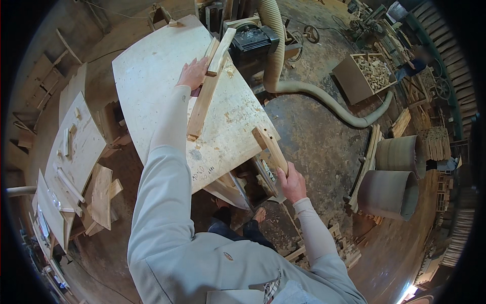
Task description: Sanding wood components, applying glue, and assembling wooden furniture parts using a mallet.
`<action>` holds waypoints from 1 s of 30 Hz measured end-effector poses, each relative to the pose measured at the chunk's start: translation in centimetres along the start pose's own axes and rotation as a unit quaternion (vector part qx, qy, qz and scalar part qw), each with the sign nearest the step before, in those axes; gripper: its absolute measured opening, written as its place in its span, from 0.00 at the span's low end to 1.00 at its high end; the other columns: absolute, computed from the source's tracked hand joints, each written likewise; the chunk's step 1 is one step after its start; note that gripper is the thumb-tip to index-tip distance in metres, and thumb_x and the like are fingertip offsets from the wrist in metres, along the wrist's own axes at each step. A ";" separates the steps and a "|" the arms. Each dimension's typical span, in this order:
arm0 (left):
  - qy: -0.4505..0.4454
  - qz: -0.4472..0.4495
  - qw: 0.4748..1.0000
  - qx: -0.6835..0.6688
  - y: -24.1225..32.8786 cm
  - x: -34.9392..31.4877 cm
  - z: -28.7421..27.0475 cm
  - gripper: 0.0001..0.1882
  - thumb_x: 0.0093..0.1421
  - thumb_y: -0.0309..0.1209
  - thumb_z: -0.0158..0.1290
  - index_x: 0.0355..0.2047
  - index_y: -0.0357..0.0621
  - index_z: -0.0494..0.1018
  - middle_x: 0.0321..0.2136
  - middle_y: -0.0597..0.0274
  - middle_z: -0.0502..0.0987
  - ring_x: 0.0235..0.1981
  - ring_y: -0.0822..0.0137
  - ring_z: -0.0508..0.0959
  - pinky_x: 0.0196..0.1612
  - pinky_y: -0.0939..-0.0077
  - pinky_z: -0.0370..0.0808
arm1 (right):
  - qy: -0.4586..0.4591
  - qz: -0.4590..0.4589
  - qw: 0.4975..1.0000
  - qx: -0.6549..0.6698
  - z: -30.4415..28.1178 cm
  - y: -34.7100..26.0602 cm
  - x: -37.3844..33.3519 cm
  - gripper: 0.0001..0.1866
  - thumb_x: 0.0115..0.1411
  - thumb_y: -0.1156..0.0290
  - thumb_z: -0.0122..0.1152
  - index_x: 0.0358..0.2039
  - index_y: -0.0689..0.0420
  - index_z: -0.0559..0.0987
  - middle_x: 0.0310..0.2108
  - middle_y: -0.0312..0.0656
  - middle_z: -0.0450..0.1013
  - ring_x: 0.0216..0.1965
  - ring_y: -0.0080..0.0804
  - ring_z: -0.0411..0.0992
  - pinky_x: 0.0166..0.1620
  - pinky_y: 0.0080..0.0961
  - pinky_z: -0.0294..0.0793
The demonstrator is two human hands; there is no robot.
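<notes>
My right hand (292,183) is closed around the lower end of a short wooden bar (272,148), its upper end by the right edge of the white work table (147,66). Small dark holes show near that upper end. My left hand (193,74) lies palm down on the far part of the table, fingers stretched out against a few pieces of wood. Beside it, a pale wooden bar (221,51) rests across a longer wooden board (203,106). The palm side of the left hand is hidden.
Behind the table stands a dark machine (251,39) with a thick ribbed hose (309,87) running right across the floor. An open drawer (253,185) is under the near edge. Left is another panel-topped bench (76,131); right are two large drums (387,192) and a scrap-filled box (357,81). Another person (416,65) is far right.
</notes>
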State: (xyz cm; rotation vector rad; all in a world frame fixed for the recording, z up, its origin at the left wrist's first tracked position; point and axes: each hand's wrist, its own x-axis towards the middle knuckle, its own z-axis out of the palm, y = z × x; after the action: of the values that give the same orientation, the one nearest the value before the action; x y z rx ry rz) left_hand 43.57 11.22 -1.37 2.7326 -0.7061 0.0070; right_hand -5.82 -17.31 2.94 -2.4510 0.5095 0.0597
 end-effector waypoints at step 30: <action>0.115 -0.170 0.978 -0.047 13.5 -18.9 -1.1 0.17 0.72 0.38 0.58 0.52 0.37 0.82 0.52 0.40 0.79 0.57 0.37 0.80 0.57 0.45 0.81 | -0.020 -0.004 1.000 0.014 -4.1 8.8 -13.2 0.24 0.76 0.49 0.58 0.60 0.55 0.76 0.40 0.59 0.84 0.42 0.66 0.83 0.44 0.59 0.81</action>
State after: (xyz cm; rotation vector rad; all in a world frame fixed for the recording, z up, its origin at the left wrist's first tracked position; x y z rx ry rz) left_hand 20.68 9.31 2.18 2.6655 -0.1675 0.2023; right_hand -21.58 -21.56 3.33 -2.4190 0.4799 0.0969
